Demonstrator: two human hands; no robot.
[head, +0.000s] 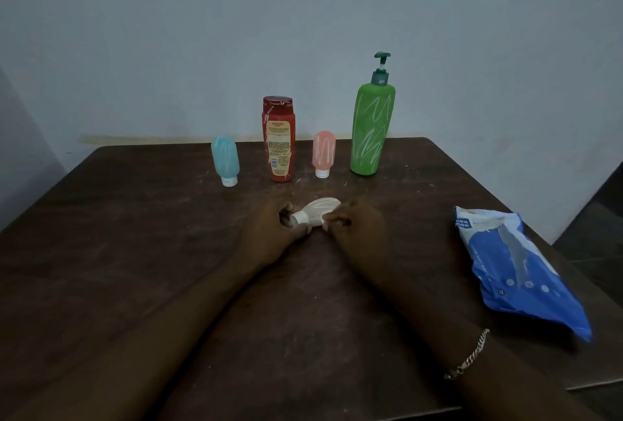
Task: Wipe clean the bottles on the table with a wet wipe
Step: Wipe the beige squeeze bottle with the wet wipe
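Bottle (316, 213), beige with white scribbles, fingers of left hand (269, 231) and right hand (355, 228) around it

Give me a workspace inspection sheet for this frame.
Surface: dark wooden table, scuffed, with faint white smears.
Job's things: blue bottle, red bottle, pink bottle and green pump bottle stand in a row at the back, with white scribble marks on them. The beige bottle, also scribbled, is held by both hands. Wipes pack lies at right; no loose wipe seen.
Clutter: nothing seen.
Grippers: left hand grips the beige bottle's cap end; right hand pinches its body; bracelet on the right wrist.
Cables: nothing seen.
Surroundings: plain pale wall behind the table.
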